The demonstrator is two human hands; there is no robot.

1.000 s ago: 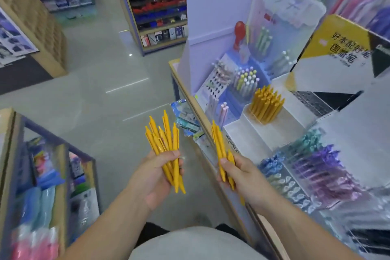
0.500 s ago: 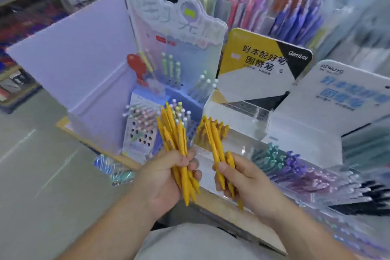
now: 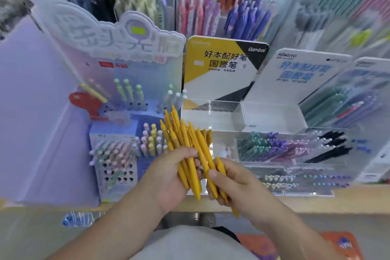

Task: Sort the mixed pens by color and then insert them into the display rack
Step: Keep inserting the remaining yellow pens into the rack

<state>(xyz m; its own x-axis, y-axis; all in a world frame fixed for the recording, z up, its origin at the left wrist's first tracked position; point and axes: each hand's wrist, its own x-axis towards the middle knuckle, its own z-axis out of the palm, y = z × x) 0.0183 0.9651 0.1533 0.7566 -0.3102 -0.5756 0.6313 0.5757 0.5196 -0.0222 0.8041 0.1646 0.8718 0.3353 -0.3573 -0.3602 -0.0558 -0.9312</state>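
Yellow pens (image 3: 185, 143) gripped in left hand (image 3: 168, 177), right hand (image 3: 234, 183).

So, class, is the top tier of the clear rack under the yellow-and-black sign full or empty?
Empty: the clear plastic rack's top tier shows bare holes; the left hand and right hand hold the yellow plastic pens.

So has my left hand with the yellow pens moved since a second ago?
Yes. The left hand moved from over the aisle floor to the counter, its yellow pens now below the yellow sign.
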